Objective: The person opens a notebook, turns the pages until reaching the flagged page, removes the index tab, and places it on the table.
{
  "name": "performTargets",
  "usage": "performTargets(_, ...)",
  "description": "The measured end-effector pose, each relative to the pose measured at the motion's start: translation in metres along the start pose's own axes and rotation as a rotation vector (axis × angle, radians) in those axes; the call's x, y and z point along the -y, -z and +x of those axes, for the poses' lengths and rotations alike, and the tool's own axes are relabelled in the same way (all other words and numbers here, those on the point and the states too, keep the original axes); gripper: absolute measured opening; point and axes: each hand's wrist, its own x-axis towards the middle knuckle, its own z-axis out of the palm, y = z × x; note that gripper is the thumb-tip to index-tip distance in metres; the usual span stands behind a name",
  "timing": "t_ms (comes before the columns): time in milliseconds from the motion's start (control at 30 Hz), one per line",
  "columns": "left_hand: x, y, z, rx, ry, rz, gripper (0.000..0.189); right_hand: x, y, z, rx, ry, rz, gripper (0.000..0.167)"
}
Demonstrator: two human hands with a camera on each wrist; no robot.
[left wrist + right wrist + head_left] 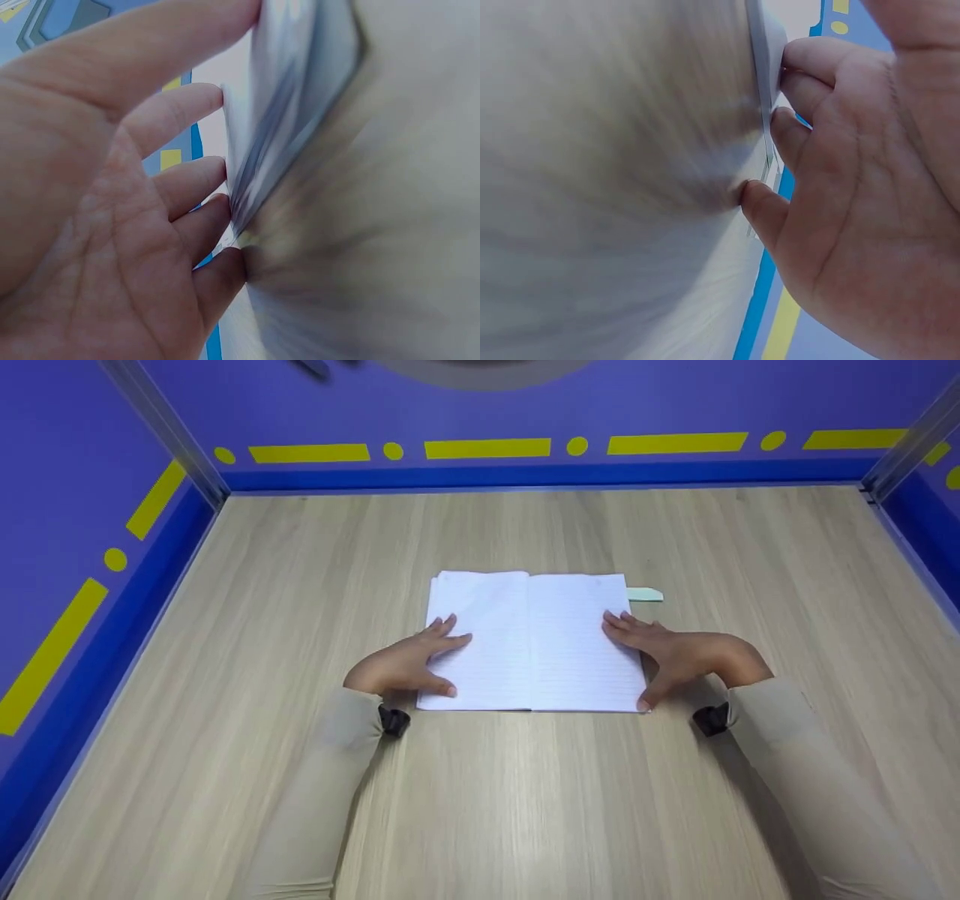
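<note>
An open notebook point(495, 675) with blank lined pages lies flat on the wooden table, its spine down the middle. My left hand point(401, 661) rests on the outer part of the left page, fingers spread and thumb near the lower corner. On the opposite side my right hand point(679, 656) touches the right page, fingertips on the paper and thumb at the lower outer corner. In the left wrist view, slightly fanned page edges point(262, 150) stand beside the fingertips. The right wrist view shows the notebook's thin edge point(761, 82) by the fingers.
A pale green strip point(646, 595) sticks out from beyond the notebook's upper right edge. Blue-purple panels point(487, 416) with yellow marks border the back and both sides of the table point(480, 787). A small black device point(394, 721) sits at each wrist.
</note>
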Motion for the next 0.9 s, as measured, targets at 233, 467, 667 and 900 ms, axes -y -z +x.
performTargets(233,-0.0001,-0.0003,0.0002,0.002,-0.002,-0.004,0.087,0.0001,-0.0008,0.0,-0.005,0.001,0.007,0.126)
performTargets(467,0.0001,0.0025,0.0002,0.021,-0.03,0.001,0.086,-0.0008,-0.0005,0.0016,-0.007,0.029,0.006,0.124)
performTargets(667,0.0002,0.0024,0.0001,0.02,-0.026,0.002,0.086,-0.0002,-0.0007,0.001,-0.018,0.014,0.021,0.123)
performTargets(900,0.0009,0.0008,-0.0002,0.003,-0.021,-0.005,0.086,0.0003,-0.0022,0.0015,-0.042,-0.006,0.027,0.117)
